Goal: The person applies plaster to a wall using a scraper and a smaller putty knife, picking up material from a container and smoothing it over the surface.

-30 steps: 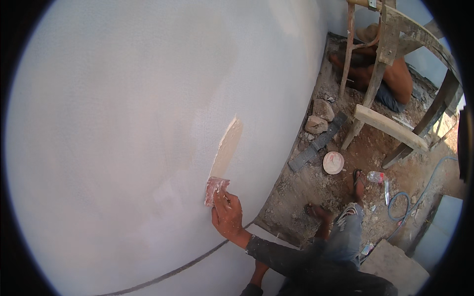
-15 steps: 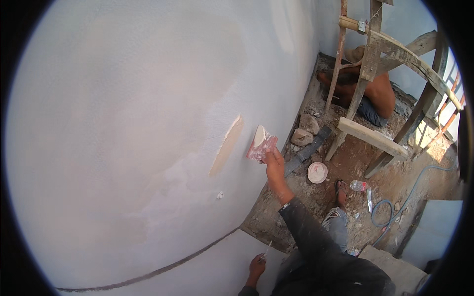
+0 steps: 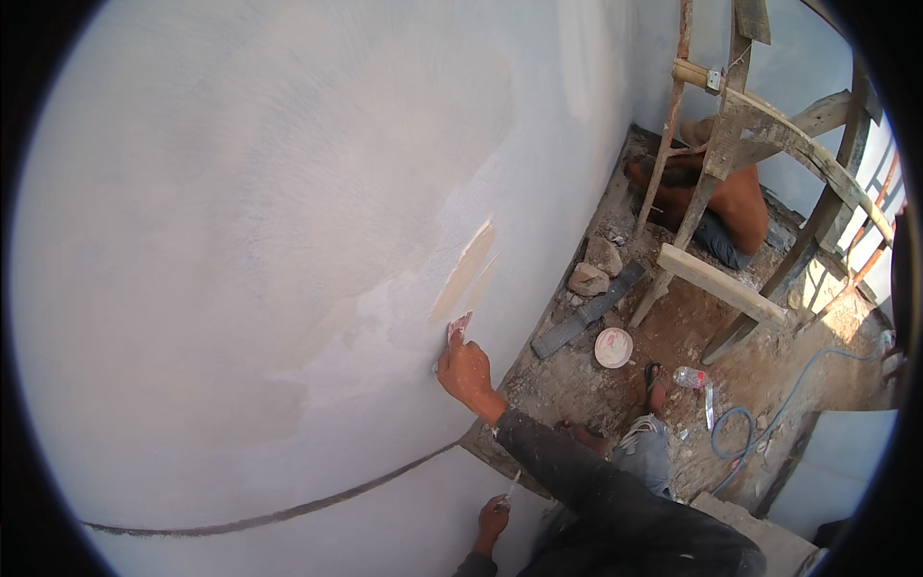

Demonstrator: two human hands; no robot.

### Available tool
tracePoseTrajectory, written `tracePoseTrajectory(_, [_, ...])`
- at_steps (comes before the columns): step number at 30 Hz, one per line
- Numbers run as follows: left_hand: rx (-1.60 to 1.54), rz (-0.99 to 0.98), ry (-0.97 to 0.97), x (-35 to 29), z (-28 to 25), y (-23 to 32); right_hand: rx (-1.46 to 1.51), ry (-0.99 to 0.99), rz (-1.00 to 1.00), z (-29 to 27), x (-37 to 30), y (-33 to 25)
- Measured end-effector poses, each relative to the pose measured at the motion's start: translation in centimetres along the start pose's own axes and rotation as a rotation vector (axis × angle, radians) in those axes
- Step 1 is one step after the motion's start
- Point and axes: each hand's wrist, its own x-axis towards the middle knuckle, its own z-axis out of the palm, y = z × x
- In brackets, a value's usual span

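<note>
Reddish scraper (image 3: 461, 323) at the pale wall (image 3: 240, 240), just below a cream streak (image 3: 461, 273): through the head view I see my right grip (image 3: 468, 373) closed around it, while my left grip (image 3: 492, 519), lower down, curls around a thin pale tool (image 3: 515, 481).

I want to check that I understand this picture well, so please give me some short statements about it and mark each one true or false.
1. The right hand holds a reddish scraper. True.
2. The left hand is empty. False: the left hand has its grip on a thin, light-coloured tool.
3. A crouching person is partly hidden by the wooden frame. True.
4. The plastic bottle stands upright. False: the bottle lies on its side.
5. The round tub rests on the ground. True.
</note>
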Motion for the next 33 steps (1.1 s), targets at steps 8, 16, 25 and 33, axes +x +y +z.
tracePoseTrajectory(8, [0.020, 0.078, 0.001, 1.4, 0.0, -1.1, 1.013, -0.121, 0.221, -7.3, -3.4, 7.3])
tracePoseTrajectory(16, [0.064, 0.173, 0.008, 1.5, 0.2, -1.7, 1.320, 0.071, 0.507, -7.8, -2.6, 9.0])
tracePoseTrajectory(25, [0.074, 0.186, 0.035, 1.8, 0.3, -1.1, 1.167, 0.366, 0.451, -4.9, 6.3, 8.8])
tracePoseTrajectory(33, [0.084, 0.152, 0.057, 1.9, -0.1, -2.3, 1.084, 0.369, 0.171, -8.8, 9.1, 2.6])
